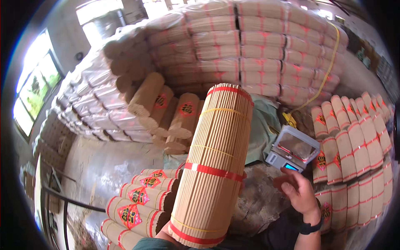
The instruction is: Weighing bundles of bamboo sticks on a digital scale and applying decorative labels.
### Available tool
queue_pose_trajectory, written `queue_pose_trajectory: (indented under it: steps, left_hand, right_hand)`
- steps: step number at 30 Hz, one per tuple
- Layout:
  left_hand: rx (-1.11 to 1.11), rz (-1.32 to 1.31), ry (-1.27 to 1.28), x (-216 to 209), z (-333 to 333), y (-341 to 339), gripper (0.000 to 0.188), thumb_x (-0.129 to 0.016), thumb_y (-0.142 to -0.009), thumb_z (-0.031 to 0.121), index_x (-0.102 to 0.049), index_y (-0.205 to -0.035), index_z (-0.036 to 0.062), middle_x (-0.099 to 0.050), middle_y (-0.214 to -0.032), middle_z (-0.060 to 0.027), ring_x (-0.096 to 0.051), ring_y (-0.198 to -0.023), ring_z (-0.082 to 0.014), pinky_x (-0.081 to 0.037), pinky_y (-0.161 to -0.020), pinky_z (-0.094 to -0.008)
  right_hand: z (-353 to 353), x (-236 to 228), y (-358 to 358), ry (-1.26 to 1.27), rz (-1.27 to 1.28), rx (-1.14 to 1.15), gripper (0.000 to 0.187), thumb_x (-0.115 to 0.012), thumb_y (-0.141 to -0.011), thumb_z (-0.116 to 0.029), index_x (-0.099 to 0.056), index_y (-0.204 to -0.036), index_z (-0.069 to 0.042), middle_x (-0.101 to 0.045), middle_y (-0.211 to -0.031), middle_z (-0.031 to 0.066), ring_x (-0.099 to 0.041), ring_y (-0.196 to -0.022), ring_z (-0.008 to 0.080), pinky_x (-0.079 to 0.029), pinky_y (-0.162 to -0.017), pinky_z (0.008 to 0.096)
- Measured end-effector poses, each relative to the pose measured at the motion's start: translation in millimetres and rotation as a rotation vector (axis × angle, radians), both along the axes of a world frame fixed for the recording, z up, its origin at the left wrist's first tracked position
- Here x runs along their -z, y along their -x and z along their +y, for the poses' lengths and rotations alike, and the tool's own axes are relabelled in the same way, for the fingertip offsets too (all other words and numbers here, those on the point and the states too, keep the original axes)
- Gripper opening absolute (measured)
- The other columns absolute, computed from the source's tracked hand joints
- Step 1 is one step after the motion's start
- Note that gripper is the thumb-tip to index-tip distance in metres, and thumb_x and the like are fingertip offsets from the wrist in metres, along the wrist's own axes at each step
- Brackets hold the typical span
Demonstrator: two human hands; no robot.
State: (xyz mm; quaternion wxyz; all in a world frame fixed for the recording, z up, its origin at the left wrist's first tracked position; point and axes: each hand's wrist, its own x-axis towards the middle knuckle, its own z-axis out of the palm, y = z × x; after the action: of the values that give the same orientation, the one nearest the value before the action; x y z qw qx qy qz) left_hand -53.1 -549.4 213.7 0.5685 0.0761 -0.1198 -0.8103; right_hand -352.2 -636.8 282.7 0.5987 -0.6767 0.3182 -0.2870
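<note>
Left hand [166,234]: low in the frame, fingers gripping the big tan stick bundle with red bands [214,166].
Right hand [301,192]: lower right, fingers loose, holding nothing, just below the small silver scale [293,149].

This is looking like a small workshop or storeroom where incense-stick bundles are being packed and weighed. Plastic-wrapped packs [258,50] are stacking up in a tall wall at the back and curving round the left side. Paper-sleeved rolls with red bands and red labels [354,141] are lying in rows on the right, and more of them [141,200] are piling up at lower left. A small digital scale [293,149] is sitting among them. Daylight is coming through a window [35,87] onto a bare concrete floor [108,166].
</note>
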Motion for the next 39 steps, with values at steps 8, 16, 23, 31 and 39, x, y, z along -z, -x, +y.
queue_pose_trajectory:
  steps: [8, 16, 23, 31, 39]
  left_hand:
    - [-0.02, 0.323, 0.109, -64.8, 75.5, -14.8, 0.071, -0.057, -0.089, 0.046, -0.03, -0.142, 0.0068, -0.045, -0.131, -0.0248, -0.045, -0.122, -0.043, -0.045, -0.099, -0.0512]
    - [-0.213, 0.412, 0.312, -59.6, 109.5, -68.7, 0.069, -0.056, -0.09, 0.043, -0.03, -0.142, 0.0052, -0.044, -0.13, -0.0208, -0.047, -0.118, -0.0395, -0.046, -0.098, -0.0476]
    - [-0.534, 0.425, 0.293, -33.7, 169.7, -81.5, 0.067, -0.055, -0.091, 0.041, -0.03, -0.142, 0.0048, -0.045, -0.129, -0.0188, -0.049, -0.117, -0.0369, -0.045, -0.098, -0.0464]
    - [-0.755, 0.514, 0.34, -3.3, 206.2, -78.6, 0.064, -0.053, -0.093, 0.037, -0.03, -0.142, 0.0039, -0.046, -0.128, -0.0153, -0.05, -0.115, -0.0309, -0.043, -0.098, -0.0431]
    - [-0.854, 0.708, 0.69, -17.9, 229.0, -96.9, 0.049, -0.045, -0.098, 0.02, -0.029, -0.138, -0.0034, -0.047, -0.124, -0.011, -0.05, -0.115, -0.0228, -0.041, -0.099, -0.0379]
  right_hand:
    - [29.5, 24.8, -13.7, -0.165, 0.08, -0.054, 0.043, -0.063, -0.089, -0.011, -0.048, -0.125, 0.004, -0.066, -0.102, 0.0134, -0.065, -0.092, 0.018, -0.05, -0.08, 0.0283]
    - [41.9, 51.2, -32.1, -0.22, 0.136, -0.193, 0.055, -0.064, -0.09, -0.03, -0.045, -0.128, 0.004, -0.065, -0.102, 0.0144, -0.065, -0.088, 0.0182, -0.051, -0.077, 0.0284]
    - [49.3, 65.1, -26.2, -0.263, 0.234, -0.116, 0.063, -0.064, -0.088, -0.04, -0.043, -0.13, 0.004, -0.063, -0.102, 0.0154, -0.065, -0.089, 0.0221, -0.052, -0.076, 0.0312]
    - [52.5, 71.4, -28.2, -0.269, 0.274, -0.191, 0.061, -0.058, -0.091, -0.039, -0.039, -0.135, 0.0, -0.06, -0.109, 0.0149, -0.063, -0.093, 0.0218, -0.052, -0.08, 0.0316]
    - [51.8, 88.4, -54.5, -0.339, 0.278, -0.22, 0.058, -0.058, -0.092, -0.036, -0.041, -0.132, 0.002, -0.06, -0.106, 0.0157, -0.063, -0.091, 0.0225, -0.052, -0.077, 0.0313]
